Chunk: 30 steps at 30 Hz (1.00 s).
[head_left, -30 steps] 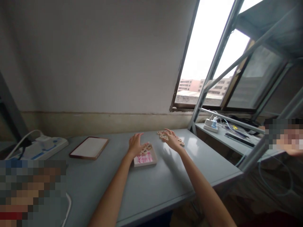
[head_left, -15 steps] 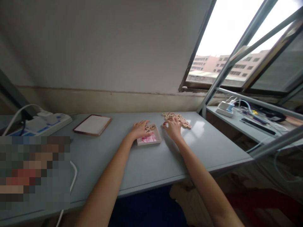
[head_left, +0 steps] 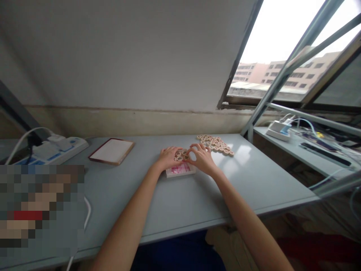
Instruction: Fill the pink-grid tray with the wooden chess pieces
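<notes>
A small white box [head_left: 182,174] with a pink-and-white lining sits on the grey table. Several round wooden Chinese chess pieces [head_left: 179,155] with dark markings lie together in its far part. My left hand [head_left: 168,157] lies over the box's left side, fingers stretched out beside the pieces. At the box's right side, my right hand [head_left: 202,159] is closed in a pinch, thumb and forefinger on a wooden piece [head_left: 186,157] next to the others. A loose spread of similar pieces [head_left: 217,144] lies farther back to the right.
A shallow, dark-edged lid or tray [head_left: 112,151] with a pale inside lies on the left of the table. Behind it to the left is a white power strip [head_left: 72,146] with plugs and a cable. A metal frame post [head_left: 262,103] rises at the table's right back corner.
My right hand has moved left from near the spread of pieces to the box, now pinching at its right side. My left hand stays at the box. The view has shifted slightly.
</notes>
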Tool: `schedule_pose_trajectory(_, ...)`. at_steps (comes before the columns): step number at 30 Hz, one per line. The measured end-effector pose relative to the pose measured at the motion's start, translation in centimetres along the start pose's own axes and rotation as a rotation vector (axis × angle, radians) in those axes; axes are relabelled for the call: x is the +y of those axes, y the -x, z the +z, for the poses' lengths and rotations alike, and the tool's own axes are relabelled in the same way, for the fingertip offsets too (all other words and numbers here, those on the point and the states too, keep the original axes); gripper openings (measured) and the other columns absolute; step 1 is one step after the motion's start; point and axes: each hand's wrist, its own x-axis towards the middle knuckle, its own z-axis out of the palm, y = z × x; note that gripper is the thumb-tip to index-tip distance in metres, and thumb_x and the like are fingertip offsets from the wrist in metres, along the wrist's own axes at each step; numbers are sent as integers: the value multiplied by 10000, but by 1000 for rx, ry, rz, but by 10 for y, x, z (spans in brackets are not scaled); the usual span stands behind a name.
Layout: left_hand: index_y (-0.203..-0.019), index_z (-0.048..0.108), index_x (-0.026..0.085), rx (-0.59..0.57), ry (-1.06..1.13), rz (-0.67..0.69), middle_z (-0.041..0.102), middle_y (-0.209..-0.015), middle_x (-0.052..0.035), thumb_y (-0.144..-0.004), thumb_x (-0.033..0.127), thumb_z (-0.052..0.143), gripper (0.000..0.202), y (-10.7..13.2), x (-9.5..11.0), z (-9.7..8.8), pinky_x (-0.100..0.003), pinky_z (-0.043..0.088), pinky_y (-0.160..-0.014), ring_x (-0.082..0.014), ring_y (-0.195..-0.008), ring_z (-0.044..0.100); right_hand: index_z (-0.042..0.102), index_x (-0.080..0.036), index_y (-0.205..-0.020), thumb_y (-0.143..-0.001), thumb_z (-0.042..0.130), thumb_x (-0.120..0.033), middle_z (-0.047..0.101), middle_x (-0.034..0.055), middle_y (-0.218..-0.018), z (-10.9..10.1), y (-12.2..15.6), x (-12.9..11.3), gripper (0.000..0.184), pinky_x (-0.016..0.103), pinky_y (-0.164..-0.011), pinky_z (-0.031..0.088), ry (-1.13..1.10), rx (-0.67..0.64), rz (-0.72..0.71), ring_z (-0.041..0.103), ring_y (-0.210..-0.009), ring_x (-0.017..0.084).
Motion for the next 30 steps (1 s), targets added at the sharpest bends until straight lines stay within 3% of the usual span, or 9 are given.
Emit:
schedule_pose_trajectory(7, -1191, 373, 281, -1, 21, -32, 475, -1213, -18, -670, 496, 512, 580, 0, 1, -1, -348, 310, -909, -217, -1088, 426, 628, -246, -728, -757, 535, -411, 502, 45, -1023, 0, -1, -3, 191, 431, -863, 199, -6, -52, 37, 379, -980, 236)
schedule_pose_trajectory(11, -1208, 353, 287, -26, 17, -48, 466, -1219, -18, -663, 513, 512, 611, 2, 4, -5, -355, 298, -916, -225, -1096, 417, 647, -273, -745, -761, 538, -382, 523, 28, -986, 0, -2, 4, 155, 448, -903, 156, -37, -67, 46, 393, -972, 229)
schedule_pose_trajectory(15, -1199, 360, 290, -38, 6, -49, 474, -1207, -16, -661, 498, 516, 597, 3, 6, -7, -355, 314, -900, -223, -1087, 423, 632, -291, -814, -782, 500, -369, 509, 24, -1025, 0, -3, 11, 157, 496, -940, 89, 6, 16, 104, 381, -1011, 233)
schedule_pose_trajectory(19, -1201, 359, 284, -43, -2, -50, 482, -1192, -20, -659, 481, 517, 598, 3, 6, -7, -352, 315, -898, -220, -1077, 430, 532, -276, -1054, -779, 464, -378, 345, 60, -1257, 5, 0, 22, 301, 589, -924, 15, 132, 84, 319, 228, -1168, 285)
schedule_pose_trajectory(23, -1193, 368, 282, -38, -6, -37, 478, -1193, -16, -656, 476, 517, 590, 3, 4, -6, -344, 318, -896, -213, -1077, 427, 432, -169, -1186, -787, 397, -333, 206, 142, -1347, 17, 5, 38, 433, 650, -878, 14, 247, -48, 545, 56, -1240, 312)
schedule_pose_trajectory(26, -1192, 369, 284, -30, -6, -33, 486, -1183, -18, -658, 485, 509, 588, 3, 3, -5, -343, 326, -888, -211, -1067, 435, 406, -98, -1212, -800, 335, -333, 169, 183, -1359, 24, 7, 45, 479, 652, -875, -2, 295, -121, 586, -51, -1251, 312)
schedule_pose_trajectory(30, -1199, 362, 296, -49, -3, -57, 499, -1172, -9, -644, 472, 526, 605, 2, 3, -6, -348, 328, -891, -214, -1059, 443, 428, -50, -1184, -800, 310, -329, 160, 196, -1358, 25, 8, 45, 490, 645, -880, -40, 354, -109, 561, -98, -1248, 313)
